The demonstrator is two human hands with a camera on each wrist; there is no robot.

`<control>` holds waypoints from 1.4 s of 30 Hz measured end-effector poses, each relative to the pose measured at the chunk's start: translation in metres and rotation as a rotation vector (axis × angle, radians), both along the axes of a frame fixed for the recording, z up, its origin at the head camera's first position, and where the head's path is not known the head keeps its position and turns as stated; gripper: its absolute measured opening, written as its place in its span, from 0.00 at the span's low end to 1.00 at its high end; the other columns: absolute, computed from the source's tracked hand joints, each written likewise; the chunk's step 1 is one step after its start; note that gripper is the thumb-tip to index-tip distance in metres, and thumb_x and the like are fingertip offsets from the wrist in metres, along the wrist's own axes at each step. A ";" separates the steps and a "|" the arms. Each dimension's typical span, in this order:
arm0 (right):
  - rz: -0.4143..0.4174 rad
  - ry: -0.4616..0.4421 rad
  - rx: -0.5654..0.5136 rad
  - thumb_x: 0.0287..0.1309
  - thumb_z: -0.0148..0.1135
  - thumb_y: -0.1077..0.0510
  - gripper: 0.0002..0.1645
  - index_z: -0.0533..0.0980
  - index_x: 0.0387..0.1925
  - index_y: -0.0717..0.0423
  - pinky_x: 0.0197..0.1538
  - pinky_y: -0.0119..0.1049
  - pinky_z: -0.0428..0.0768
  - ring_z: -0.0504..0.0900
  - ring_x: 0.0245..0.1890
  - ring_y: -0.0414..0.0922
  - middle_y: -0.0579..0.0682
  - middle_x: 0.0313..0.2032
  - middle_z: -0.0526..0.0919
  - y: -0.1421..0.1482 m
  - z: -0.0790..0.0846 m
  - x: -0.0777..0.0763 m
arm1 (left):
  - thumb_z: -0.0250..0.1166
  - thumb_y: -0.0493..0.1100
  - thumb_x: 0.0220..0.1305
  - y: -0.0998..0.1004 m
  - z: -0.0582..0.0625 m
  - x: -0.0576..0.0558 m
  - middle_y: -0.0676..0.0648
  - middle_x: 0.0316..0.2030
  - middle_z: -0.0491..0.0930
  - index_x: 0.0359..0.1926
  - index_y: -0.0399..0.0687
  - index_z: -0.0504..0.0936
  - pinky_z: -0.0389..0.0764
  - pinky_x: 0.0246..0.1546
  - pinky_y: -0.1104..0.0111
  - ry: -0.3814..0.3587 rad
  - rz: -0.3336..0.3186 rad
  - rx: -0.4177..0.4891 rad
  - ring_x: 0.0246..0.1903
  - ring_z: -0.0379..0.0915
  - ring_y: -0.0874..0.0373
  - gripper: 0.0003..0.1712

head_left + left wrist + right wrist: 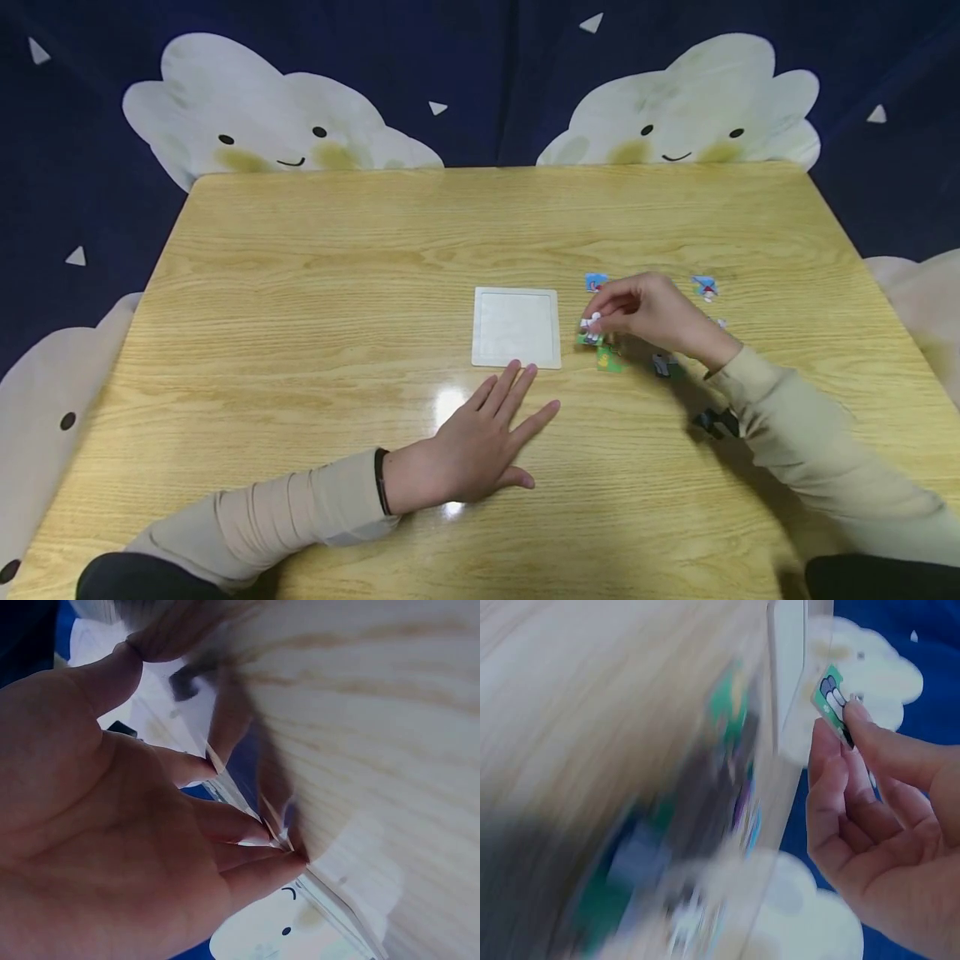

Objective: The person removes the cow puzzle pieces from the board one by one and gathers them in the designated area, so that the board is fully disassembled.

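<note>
Between thumb and fingers my right hand [651, 317] pinches a small puzzle piece [590, 330] with a white and green picture, raised above the table. The right wrist view shows this puzzle piece [829, 697] tilted, with green and dark blue on its face. Just left of it lies a square white puzzle frame [516, 368] with a bare inside. My left hand [487, 442] is spread with straight fingers, two fingertips touching the frame's near edge. In the left wrist view, the left hand [142, 817] shows its palm and fingertips at the table.
Around and under the right hand lie more pieces: a blue one [596, 282], a green and yellow one [610, 359], a blue and red one [705, 287], a dark one [663, 365]. A black object [717, 423] sits beside the right sleeve. A dark cloud-print curtain hangs behind the table.
</note>
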State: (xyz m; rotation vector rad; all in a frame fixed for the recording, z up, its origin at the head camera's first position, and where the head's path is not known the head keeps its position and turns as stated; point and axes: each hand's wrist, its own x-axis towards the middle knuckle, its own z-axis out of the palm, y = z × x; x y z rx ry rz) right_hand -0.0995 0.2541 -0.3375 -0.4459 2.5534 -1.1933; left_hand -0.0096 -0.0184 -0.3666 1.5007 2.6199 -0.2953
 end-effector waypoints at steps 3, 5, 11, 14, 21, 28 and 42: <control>-0.026 0.035 0.014 0.57 0.69 0.64 0.04 0.85 0.36 0.58 0.32 0.33 0.81 0.85 0.31 0.43 0.51 0.34 0.87 0.024 0.002 0.004 | 0.43 0.74 0.66 0.000 0.001 0.000 0.31 0.74 0.46 0.78 0.55 0.51 0.56 0.69 0.57 -0.014 0.004 -0.002 0.73 0.42 0.38 0.48; -0.043 0.061 0.031 0.57 0.69 0.65 0.05 0.85 0.36 0.59 0.31 0.33 0.81 0.85 0.30 0.42 0.52 0.33 0.86 0.040 0.002 0.008 | 0.43 0.74 0.66 0.000 0.001 0.000 0.31 0.74 0.45 0.78 0.55 0.51 0.55 0.69 0.57 -0.022 0.007 -0.004 0.73 0.41 0.38 0.48; -0.070 0.077 0.064 0.57 0.67 0.69 0.06 0.85 0.37 0.60 0.30 0.31 0.81 0.85 0.29 0.39 0.51 0.32 0.87 0.081 -0.002 0.021 | 0.44 0.74 0.66 -0.001 0.000 0.000 0.31 0.74 0.47 0.78 0.54 0.51 0.56 0.69 0.57 -0.006 0.004 0.000 0.73 0.43 0.38 0.48; -0.087 0.076 0.084 0.56 0.67 0.69 0.06 0.85 0.37 0.61 0.29 0.29 0.79 0.84 0.28 0.37 0.48 0.31 0.87 0.097 -0.006 0.028 | 0.44 0.74 0.66 -0.002 -0.001 0.000 0.31 0.73 0.48 0.77 0.55 0.52 0.57 0.69 0.58 0.003 0.004 0.005 0.73 0.44 0.38 0.48; -0.124 0.085 0.164 0.54 0.68 0.72 0.09 0.85 0.36 0.61 0.28 0.28 0.79 0.84 0.27 0.34 0.46 0.30 0.87 0.125 -0.011 0.042 | 0.44 0.74 0.65 -0.002 -0.003 -0.001 0.31 0.74 0.47 0.77 0.55 0.52 0.57 0.69 0.57 -0.006 0.005 0.013 0.73 0.43 0.38 0.48; -0.125 0.173 0.337 0.51 0.72 0.68 0.08 0.84 0.35 0.59 0.25 0.26 0.73 0.78 0.23 0.32 0.42 0.24 0.82 0.133 -0.021 0.050 | 0.43 0.74 0.66 -0.002 -0.003 -0.001 0.31 0.74 0.47 0.78 0.55 0.51 0.56 0.69 0.57 -0.004 0.001 0.001 0.73 0.42 0.38 0.48; -0.145 0.295 0.367 0.45 0.76 0.68 0.12 0.83 0.34 0.59 0.27 0.21 0.71 0.75 0.24 0.28 0.38 0.24 0.81 0.135 -0.014 0.047 | 0.45 0.74 0.65 -0.003 -0.002 -0.004 0.33 0.75 0.40 0.78 0.53 0.48 0.53 0.70 0.57 -0.082 0.012 0.030 0.74 0.37 0.39 0.50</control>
